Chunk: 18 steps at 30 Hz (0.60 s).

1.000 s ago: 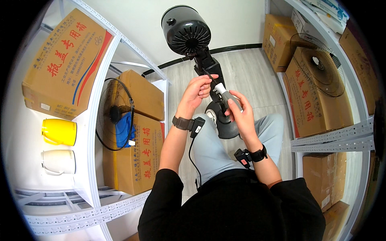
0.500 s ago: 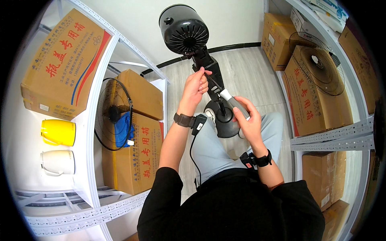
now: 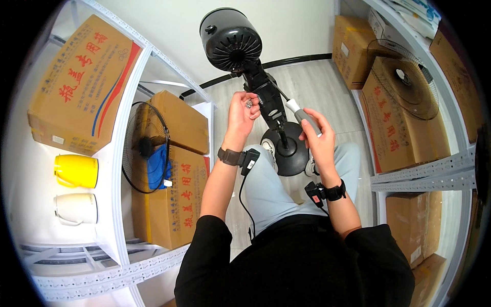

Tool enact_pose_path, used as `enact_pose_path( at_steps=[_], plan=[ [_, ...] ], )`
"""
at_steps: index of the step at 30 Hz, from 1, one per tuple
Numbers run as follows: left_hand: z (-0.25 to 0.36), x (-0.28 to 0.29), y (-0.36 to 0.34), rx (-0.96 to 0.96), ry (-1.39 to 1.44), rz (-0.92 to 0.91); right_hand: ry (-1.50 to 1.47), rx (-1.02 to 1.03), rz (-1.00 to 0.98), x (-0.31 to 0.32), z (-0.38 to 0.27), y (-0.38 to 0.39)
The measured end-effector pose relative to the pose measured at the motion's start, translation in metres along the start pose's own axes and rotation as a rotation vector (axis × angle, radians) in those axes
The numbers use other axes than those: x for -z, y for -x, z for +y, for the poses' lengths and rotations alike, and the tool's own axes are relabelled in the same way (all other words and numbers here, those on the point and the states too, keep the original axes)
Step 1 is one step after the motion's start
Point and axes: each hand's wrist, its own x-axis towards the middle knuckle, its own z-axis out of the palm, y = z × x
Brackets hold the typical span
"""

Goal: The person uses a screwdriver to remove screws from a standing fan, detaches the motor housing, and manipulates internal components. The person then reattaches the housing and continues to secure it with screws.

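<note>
Some small metal pieces (image 3: 249,104) held in curled left hand (image 3: 241,113); right hand (image 3: 319,140) grips screwdriver (image 3: 306,119).

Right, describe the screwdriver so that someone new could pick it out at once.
Find the black pedestal fan standing upper centre. Just right of its column, look for the person's right hand. The screwdriver is gripped there, set apart from the black fan by its grey and white handle.

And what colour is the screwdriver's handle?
The handle is grey, with a white collar; the head view shows it best.
</note>
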Motion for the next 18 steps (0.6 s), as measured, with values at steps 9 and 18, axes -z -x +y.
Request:
enact_pose_path(
  at_steps=[9,18],
  plan=[
    [-0.013,-0.016,-0.003,0.001,-0.247,-0.078,-0.004,0.004,-0.038,-0.016,0.000,-0.010],
    [-0.026,-0.045,-0.011,-0.040,-0.317,-0.080,-0.672,-0.334,-0.167,-0.004,0.006,-0.017]
  ],
)
